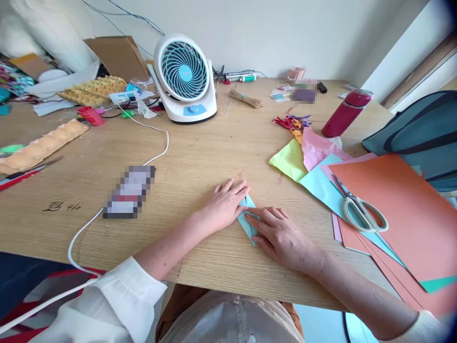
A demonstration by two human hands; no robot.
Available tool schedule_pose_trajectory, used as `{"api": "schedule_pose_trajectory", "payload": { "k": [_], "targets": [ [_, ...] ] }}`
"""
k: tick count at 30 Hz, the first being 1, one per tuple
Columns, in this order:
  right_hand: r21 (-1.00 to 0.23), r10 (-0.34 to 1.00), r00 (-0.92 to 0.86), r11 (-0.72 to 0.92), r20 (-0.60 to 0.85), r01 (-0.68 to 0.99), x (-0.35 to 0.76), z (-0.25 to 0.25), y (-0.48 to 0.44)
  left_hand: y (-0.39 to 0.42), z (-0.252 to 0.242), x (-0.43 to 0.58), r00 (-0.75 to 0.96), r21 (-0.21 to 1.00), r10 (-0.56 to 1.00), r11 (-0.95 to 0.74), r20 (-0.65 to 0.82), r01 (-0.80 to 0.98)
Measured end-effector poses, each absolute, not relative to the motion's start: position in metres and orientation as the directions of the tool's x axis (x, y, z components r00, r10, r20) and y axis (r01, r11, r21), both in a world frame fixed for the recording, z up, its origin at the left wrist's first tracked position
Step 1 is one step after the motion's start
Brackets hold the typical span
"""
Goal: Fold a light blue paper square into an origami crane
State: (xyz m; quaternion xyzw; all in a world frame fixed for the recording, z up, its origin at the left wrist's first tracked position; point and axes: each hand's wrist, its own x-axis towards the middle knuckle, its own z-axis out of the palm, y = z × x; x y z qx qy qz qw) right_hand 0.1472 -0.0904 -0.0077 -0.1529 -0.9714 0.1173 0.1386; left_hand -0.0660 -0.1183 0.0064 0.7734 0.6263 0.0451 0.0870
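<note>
A small piece of light blue paper [247, 228], folded into a narrow pointed shape, lies on the table in front of me. Across its upper left end rests my left hand [226, 205], palm down, fingers stretched out flat and the thumb on the paper. From the right, my right hand [280, 234] holds the paper with bent fingers; the fingertips press its middle and the thumb is at its lower edge. Both hands partly cover the folds.
Scissors [362, 212] lie on coloured sheets [403, 205] at the right. Behind them stand a red bottle [346, 113] and a blue-grey bag [417, 133]. A fan [185, 76] stands at the back. At left, a phone [130, 193] is attached to a white cable [73, 243].
</note>
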Motion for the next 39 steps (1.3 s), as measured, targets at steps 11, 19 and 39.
{"api": "schedule_pose_trajectory", "payload": {
  "k": [11, 19, 39],
  "targets": [
    [-0.275, 0.363, -0.897, 0.916, 0.254, 0.293, 0.150, -0.009, -0.093, -0.083, 0.025, -0.065, 0.154, 0.408, 0.971, -0.068, -0.182, 0.910],
    [-0.334, 0.378, -0.891, 0.898, 0.251, 0.287, 0.151, -0.008, -0.094, -0.071, 0.031, -0.083, 0.263, 0.489, 0.913, -0.084, -0.311, 0.868],
    [-0.982, 0.663, -0.739, -0.190, -0.122, -0.008, 0.101, -0.002, -0.041, -0.045, 0.045, -0.081, 0.377, 0.899, 0.925, -0.205, 0.049, 0.386]
  ]
}}
